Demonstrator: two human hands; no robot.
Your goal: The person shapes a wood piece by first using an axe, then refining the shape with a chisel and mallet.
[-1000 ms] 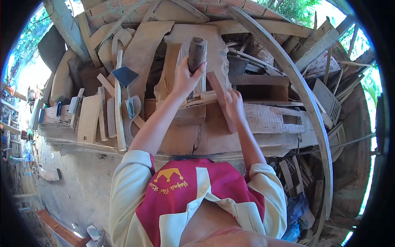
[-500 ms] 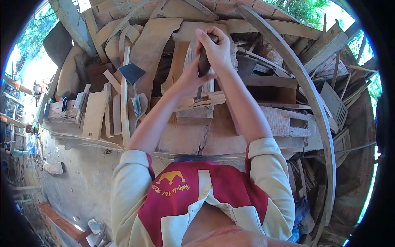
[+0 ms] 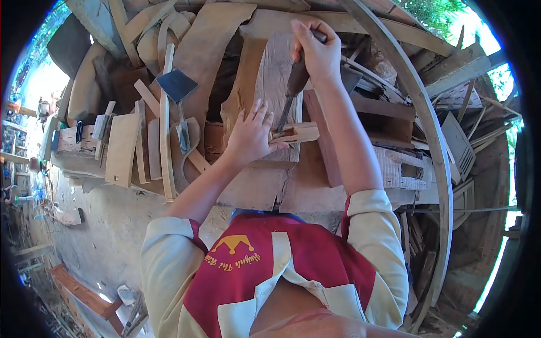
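Note:
My right hand (image 3: 320,53) is closed round the dark handle of a chisel (image 3: 297,77), which leans with its blade down at the slot of a small wooden piece (image 3: 298,133). That piece lies across a thick wooden block (image 3: 273,73) on the bench. My left hand (image 3: 252,132) lies over the left end of the small piece, its fingers spread on the piece and the block, so that end is hidden. The chisel's tip is too small to make out.
A mallet-like tool with a dark square head (image 3: 177,85) stands left of my left hand, among upright boards (image 3: 123,149). A long curved beam (image 3: 425,112) arches over the right side. Wood scraps (image 3: 473,135) are piled beyond it.
My left hand has left the chisel handle and come down onto the small wooden piece. My right hand still holds the chisel, slightly farther right, and the chisel now tilts more.

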